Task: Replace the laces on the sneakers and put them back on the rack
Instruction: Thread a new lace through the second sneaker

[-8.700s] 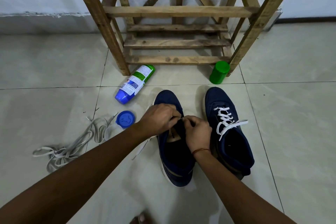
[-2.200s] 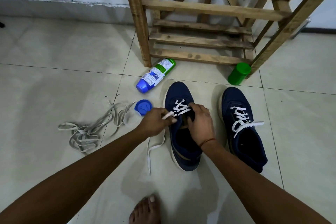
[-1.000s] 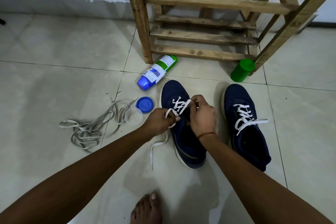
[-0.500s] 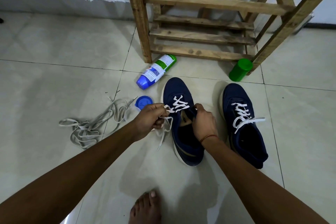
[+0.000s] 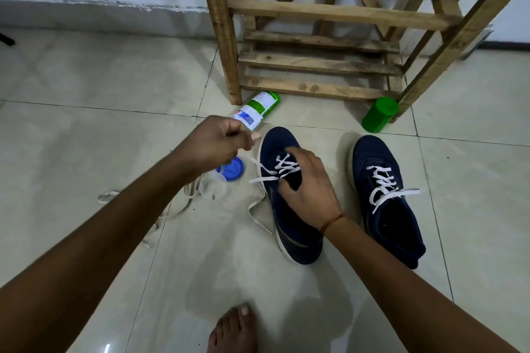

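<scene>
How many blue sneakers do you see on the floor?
2. The left sneaker lies under the right hand, which holds it while the left hand pinches its lace. The right sneaker stands beside it, near the green cap. None sits on the rack.

Bare tile [image 5: 473,180] beyond the right sneaker [image 5: 384,209]; spray bottle [image 5: 258,109], blue cap [image 5: 232,170], loose laces [image 5: 190,190] leftward.

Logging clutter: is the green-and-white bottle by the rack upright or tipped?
Tipped: the bottle lies on its side, its near end hidden behind the left hand.
</scene>
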